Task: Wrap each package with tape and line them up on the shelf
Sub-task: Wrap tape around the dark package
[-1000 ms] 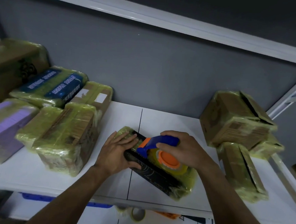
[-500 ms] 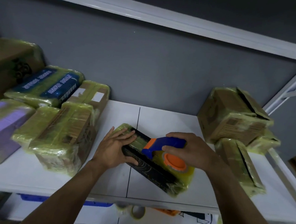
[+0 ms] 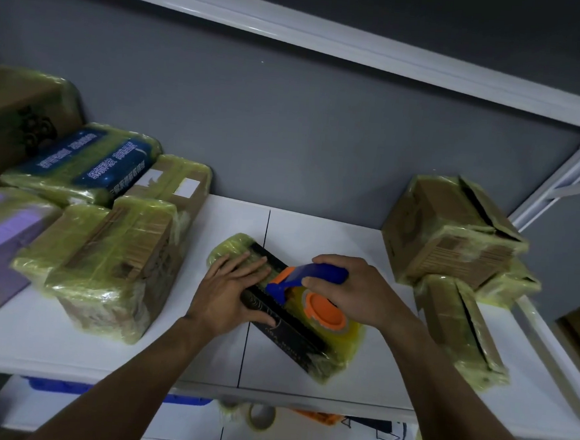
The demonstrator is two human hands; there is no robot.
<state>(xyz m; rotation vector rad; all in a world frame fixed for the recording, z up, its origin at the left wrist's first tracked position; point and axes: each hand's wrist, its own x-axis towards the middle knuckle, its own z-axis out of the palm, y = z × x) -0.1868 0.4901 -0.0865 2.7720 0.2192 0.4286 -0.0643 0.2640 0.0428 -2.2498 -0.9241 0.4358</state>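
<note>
On the left of the white shelf (image 3: 315, 228) lie the finished parcels, a cardboard package (image 3: 113, 266) foremost, all under yellowish tape. These mark the row the next one should join. The left hand (image 3: 228, 294) lies flat on the far end of the black package (image 3: 287, 334), fingers straight and pressing down, thumb against its near side. This grip is a spread, steadying one that curls round nothing. The package itself lies slantwise across the middle of the shelf, over the seam between two boards, with both ends already taped. On its top sits the blue and orange tape dispenser (image 3: 289, 281), roll resting on the package. The right hand (image 3: 355, 293) has a closed grip on the dispenser's blue handle, fingers curled round it. The step in hand looks like laying a strip along the top. To do it well, the left palm should pin the package so it cannot slide on the smooth board, while the dispenser is drawn evenly with the roll kept low, so the tape goes down without wrinkles. Fingers should stay out of the cutter's path. At the right stand more taped cardboard boxes (image 3: 452, 231), one leaning on another; they leave room between for turning the package.
</note>
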